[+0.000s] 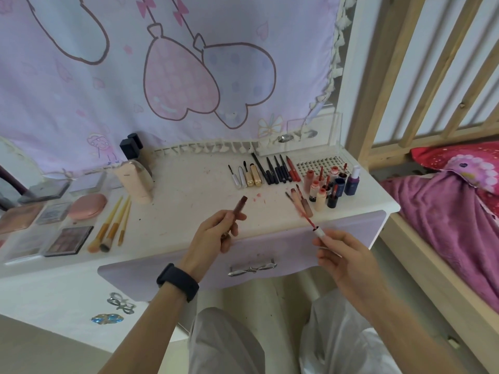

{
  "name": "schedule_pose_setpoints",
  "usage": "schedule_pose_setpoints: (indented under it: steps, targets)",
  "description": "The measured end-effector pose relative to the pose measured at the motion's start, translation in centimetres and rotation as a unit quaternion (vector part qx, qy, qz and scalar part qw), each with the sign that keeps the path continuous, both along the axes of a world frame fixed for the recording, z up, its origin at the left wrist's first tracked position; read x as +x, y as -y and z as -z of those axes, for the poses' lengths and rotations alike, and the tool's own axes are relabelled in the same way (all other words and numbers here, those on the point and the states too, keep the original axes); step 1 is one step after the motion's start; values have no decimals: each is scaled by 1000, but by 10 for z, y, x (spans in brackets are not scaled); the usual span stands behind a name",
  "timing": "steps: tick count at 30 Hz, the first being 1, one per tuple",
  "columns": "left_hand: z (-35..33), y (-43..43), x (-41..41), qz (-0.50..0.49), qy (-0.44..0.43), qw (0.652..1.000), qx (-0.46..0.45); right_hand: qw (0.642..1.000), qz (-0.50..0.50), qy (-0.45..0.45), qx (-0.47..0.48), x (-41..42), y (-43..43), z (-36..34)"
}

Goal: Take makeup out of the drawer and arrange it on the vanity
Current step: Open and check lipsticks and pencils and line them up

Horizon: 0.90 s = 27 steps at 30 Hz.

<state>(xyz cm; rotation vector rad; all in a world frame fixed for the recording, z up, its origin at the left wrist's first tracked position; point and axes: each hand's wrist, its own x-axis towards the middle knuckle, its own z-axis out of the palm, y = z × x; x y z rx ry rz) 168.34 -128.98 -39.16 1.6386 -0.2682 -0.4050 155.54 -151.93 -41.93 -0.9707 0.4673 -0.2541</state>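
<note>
Head view: your vanity (189, 182) fills the frame, its drawer (243, 255) closed below the front edge. Above that drawer, your left hand (213, 233) grips a lip-gloss tube (240, 205); your right hand (348, 255) pinches its wand (310, 222).

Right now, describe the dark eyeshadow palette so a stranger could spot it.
Start at the white vanity top and go to its left end. Left of three orange-handled brushes lies the eyeshadow palette, the only black-framed, open one showing brownish pans.
</note>
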Motion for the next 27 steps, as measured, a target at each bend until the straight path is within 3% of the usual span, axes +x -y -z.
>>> schedule_pose_setpoints:
  steps: [3,5,8,11,17,21,27]
  targets:
    - [-7,20,0,-30,-73,996,-52,1000,5,-3,16,0,-11,1]
    - [-12,34,2,-44,-84,995,-17,995,19,-19,-96,3,-17,1]
    - [-13,52,13,-53,-41,992,111,956,59,-33,-284,13,-25,-1]
    - [-11,67,21,-58,-2,980,190,916,111,-2,-386,27,-32,-4]
    - [-10,91,35,-46,21,965,256,785,155,3,-600,57,-35,13]
    - [-13,95,38,-47,-3,972,230,696,170,22,-697,67,-36,23]
    - [-10,95,40,-47,-32,974,221,691,139,22,-709,65,-39,33]
